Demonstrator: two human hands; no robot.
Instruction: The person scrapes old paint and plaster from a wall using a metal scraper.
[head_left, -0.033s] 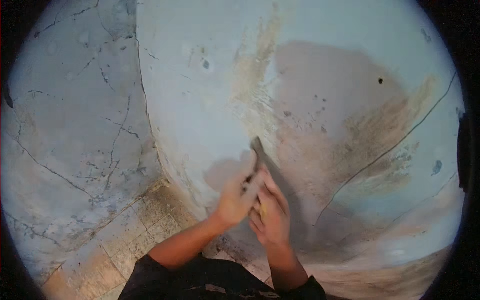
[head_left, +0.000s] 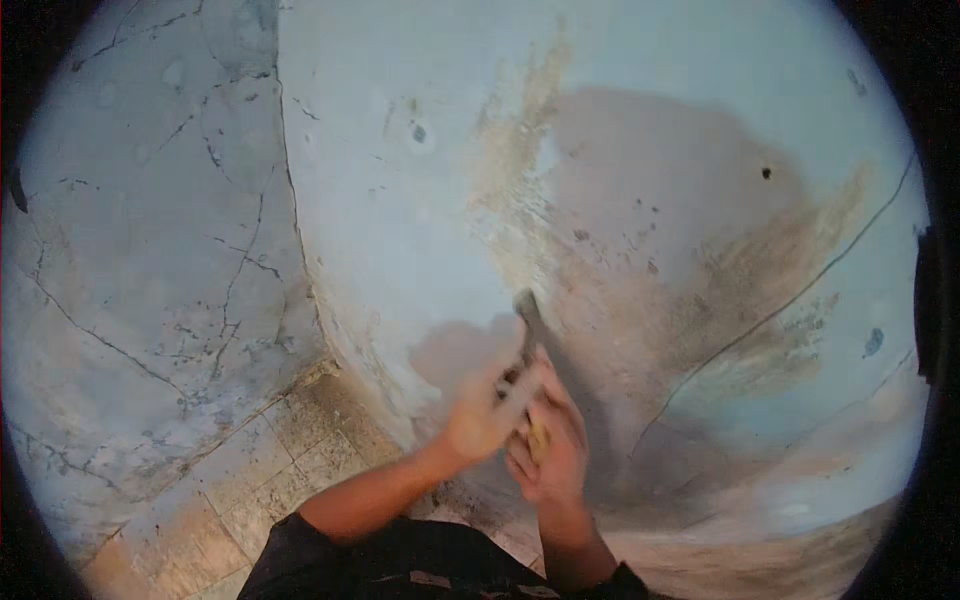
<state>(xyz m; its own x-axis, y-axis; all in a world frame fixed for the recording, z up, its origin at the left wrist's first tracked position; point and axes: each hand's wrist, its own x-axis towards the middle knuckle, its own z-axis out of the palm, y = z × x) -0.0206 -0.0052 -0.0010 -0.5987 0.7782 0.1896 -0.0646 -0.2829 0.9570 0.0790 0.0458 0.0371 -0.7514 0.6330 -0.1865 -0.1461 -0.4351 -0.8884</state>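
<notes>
A narrow metal scraper [head_left: 529, 308] with what looks like a yellow handle [head_left: 539, 440] rests its tip against the pale blue wall [head_left: 400, 230], beside a scraped, tan streak. Around the handle, my right hand [head_left: 560, 455] is closed. My left hand [head_left: 478, 418] comes from the left with its fingers closed over the upper part of the tool; they are somewhat blurred, and part of the grip is hidden.
A cracked grey wall [head_left: 150, 250] meets the pale one in a corner at the left. Dirty floor tiles [head_left: 245, 470] lie below it. A long crack [head_left: 770, 315] and a small dark hole [head_left: 767, 174] mark the wall at the right.
Both hands and the scraper have shifted slightly down and to the right in the picture. The grip looks the same.
</notes>
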